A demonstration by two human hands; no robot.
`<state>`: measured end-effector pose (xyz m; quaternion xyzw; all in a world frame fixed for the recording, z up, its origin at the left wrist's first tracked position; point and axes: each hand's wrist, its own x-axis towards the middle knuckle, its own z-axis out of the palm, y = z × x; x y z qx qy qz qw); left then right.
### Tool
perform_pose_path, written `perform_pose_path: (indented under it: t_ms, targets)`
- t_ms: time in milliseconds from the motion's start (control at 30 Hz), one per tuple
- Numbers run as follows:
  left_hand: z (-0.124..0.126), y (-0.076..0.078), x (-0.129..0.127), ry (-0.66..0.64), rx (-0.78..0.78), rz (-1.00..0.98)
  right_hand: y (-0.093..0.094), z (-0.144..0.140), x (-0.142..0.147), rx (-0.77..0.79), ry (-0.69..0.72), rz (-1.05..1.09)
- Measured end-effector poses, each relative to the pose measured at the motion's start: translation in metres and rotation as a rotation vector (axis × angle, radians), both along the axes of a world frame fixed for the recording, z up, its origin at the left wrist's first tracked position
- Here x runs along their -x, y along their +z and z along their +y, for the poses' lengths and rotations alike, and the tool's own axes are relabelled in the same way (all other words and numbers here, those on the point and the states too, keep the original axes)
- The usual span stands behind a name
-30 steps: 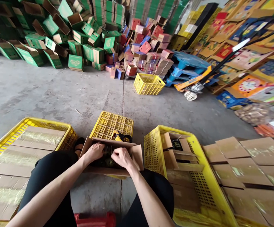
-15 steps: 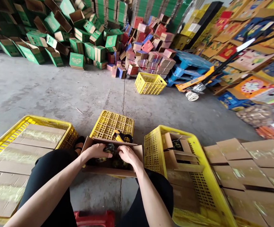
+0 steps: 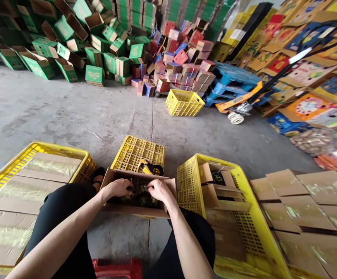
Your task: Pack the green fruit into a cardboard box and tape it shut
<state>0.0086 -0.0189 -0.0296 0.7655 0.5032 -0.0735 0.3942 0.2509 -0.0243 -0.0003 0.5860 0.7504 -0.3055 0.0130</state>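
While dark items in the open carton were partly covered by the left hand and right hand, both curled, any hold impossible to tell, the carton was flanked by yellow crates, a tape dispenser just beyond.

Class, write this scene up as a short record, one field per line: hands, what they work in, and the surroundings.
Left hand: inside the open carton, at the dark contents
Right hand: likewise; grip unclear
Beyond carton: gridded yellow crate, black-and-yellow tool
Left side: yellow crate holding taped boxes
Right side: another yellow crate holding open boxes
Floor: grey, marked
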Motion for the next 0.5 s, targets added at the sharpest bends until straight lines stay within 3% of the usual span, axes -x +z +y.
perform_pose_path:
  t_ms: [200, 500]
  targets:
    - [-0.002, 0.002, -0.004, -0.086, 0.007, -0.016, 0.020, 0.005, -0.023, -0.053, -0.106, 0.120]
    - [-0.001, -0.010, 0.006, -0.035, -0.116, 0.109, 0.011, 0.000, -0.028, 0.008, -0.082, 0.105]
